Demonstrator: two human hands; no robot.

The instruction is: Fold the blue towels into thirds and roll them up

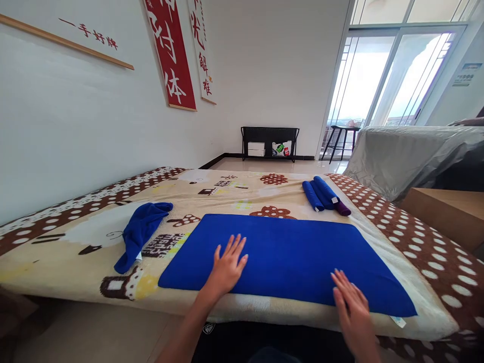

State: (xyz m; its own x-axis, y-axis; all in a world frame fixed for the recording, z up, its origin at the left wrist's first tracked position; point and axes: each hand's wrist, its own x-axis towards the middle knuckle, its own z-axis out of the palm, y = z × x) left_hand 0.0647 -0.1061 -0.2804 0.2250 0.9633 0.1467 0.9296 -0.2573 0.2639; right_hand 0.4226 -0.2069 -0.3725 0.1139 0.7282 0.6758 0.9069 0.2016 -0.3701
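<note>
A blue towel (287,257) lies spread flat near the front edge of the bed, with a small white tag at its near right corner. My left hand (229,264) is over the towel's left part, palm down with its fingers spread. Over the near right part is my right hand (350,297), its fingers stretched out and close together. Neither hand grips anything. To the left lies a crumpled blue towel (141,232). At the far right, rolled blue towels (319,192) sit beside a purple roll (342,208).
The bed carries a cream blanket (227,194) with a brown dotted border. A cardboard box (446,212) and a covered piece of furniture (408,156) stand to the right. Against the back wall is a black rack (269,135); a stool (342,138) stands by the window.
</note>
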